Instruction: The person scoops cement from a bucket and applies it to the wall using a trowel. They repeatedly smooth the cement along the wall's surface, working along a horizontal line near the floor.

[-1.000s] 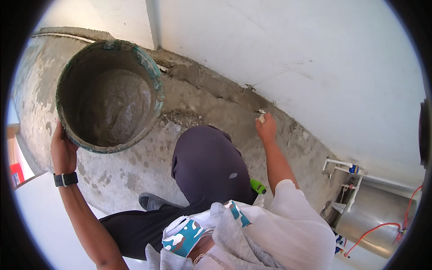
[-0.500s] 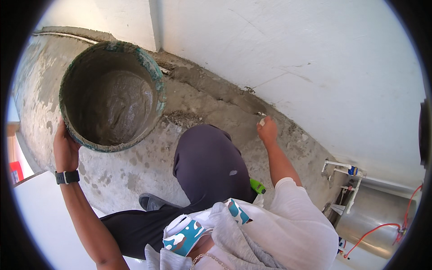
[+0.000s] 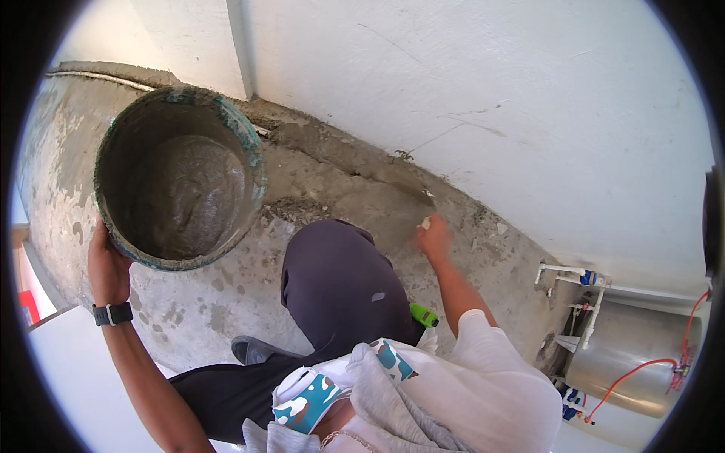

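My left hand [image 3: 110,264], with a black watch on its wrist, grips the lower left rim of a green bucket [image 3: 257,162]. The bucket is crusted with grey mortar and tilts so its mouth faces me. Wet grey mortar [image 3: 200,189] lies inside it. Low over the floor by the wall, my right hand [image 3: 433,238] is closed around a tool's pale handle end [image 3: 426,223]. Slight blur and the fist hide what kind of tool it is. Just beyond that hand, a dark strip of wet mortar [image 3: 377,177] runs along the wall's foot.
A white wall [image 3: 468,90] rises along the far side. Rubble [image 3: 298,210] lies beyond my bent knee [image 3: 340,291]. A metal tank [image 3: 630,355] with white pipes and a red hose stands at right. A thin pipe [image 3: 106,75] follows the far left wall.
The whole view has shifted a little. My right hand has drawn slightly back toward me, away from a small white speck near the wall. My left hand keeps its grip on the bucket.
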{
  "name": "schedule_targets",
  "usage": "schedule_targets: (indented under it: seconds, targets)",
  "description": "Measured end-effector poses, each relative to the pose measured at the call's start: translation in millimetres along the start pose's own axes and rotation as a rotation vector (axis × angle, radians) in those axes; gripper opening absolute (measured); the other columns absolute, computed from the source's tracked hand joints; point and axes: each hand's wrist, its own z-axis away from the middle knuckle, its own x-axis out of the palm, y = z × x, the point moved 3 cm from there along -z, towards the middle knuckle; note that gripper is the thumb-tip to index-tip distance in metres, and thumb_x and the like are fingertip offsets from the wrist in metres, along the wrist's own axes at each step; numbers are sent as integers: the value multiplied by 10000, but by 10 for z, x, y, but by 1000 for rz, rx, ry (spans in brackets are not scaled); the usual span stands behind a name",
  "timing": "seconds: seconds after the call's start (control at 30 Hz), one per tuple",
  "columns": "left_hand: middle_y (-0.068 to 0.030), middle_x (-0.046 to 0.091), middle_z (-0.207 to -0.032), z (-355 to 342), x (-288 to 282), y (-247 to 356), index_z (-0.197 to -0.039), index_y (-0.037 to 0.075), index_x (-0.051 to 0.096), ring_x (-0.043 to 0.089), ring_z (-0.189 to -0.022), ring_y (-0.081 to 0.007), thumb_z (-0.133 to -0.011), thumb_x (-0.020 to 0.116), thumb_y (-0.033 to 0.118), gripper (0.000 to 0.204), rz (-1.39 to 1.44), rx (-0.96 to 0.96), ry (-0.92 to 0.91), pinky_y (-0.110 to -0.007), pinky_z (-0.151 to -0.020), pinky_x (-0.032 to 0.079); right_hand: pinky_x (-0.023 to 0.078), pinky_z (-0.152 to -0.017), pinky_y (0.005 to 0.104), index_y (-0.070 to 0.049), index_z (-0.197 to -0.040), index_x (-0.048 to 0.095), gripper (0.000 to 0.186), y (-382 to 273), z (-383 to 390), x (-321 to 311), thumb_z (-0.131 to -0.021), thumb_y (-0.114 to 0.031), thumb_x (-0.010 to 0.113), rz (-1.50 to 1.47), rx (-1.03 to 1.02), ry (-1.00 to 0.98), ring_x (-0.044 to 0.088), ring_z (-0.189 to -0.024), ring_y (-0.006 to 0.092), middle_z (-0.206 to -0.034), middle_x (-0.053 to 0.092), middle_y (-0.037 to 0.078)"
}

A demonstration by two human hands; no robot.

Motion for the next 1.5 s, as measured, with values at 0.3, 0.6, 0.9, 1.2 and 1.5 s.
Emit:
schedule_targets:
  seconds: [0.3, 0.6, 0.9, 1.2, 1.5]
  targets:
    - [-70, 677, -1299, -12, 2, -30, -1420, 52, 535, 675, -1116, -178, -1123, 341, 415, 507, -1, 23, 19, -369, -887, 577, 530, -830, 512, -64, -1097, 594, 310, -20, -211, -161, -861, -207, 737, 46, -170, 36, 660, -1016, 396, -1123, 654, 162]
    - [-75, 669, -1316, -12, 4, -10, -1433, 51, 527, 670, -1117, -180, -1124, 339, 408, 508, -3, 15, 16, -365, -893, 571, 538, -782, 502, -74, -1079, 609, 246, 386, -179, -371, -862, -153, 693, 166, -103, 45, 669, -983, 393, -1087, 652, 167]
    - [-83, 668, -1319, -6, 22, 17, -1415, 35, 540, 669, -1139, -200, -1120, 353, 418, 518, 0, 10, -48, -383, -901, 577, 549, -756, 513, -70, -1077, 633, 239, 210, -196, -326, -838, -75, 648, 328, -53, -9, 689, -928, 397, -1113, 660, 177]
    - [-86, 687, -1275, 40, 113, 34, -1399, 33, 555, 698, -1053, -181, -1121, 349, 414, 515, -5, 25, 27, -352, -816, 596, 557, -763, 498, -55, -1181, 653, 303, 105, -284, -326, -884, -58, 592, 402, -144, 26, 699, -921, 383, -1151, 660, 196]
    - [-78, 702, -1246, 41, 75, -1, -1386, 40, 567, 702, -1033, -169, -1123, 343, 403, 501, -9, 30, 21, -341, -803, 596, 550, -745, 503, -65, -1095, 656, 210, -54, -278, -529, -891, -100, 617, 394, -95, 82, 699, -902, 390, -1111, 658, 178]
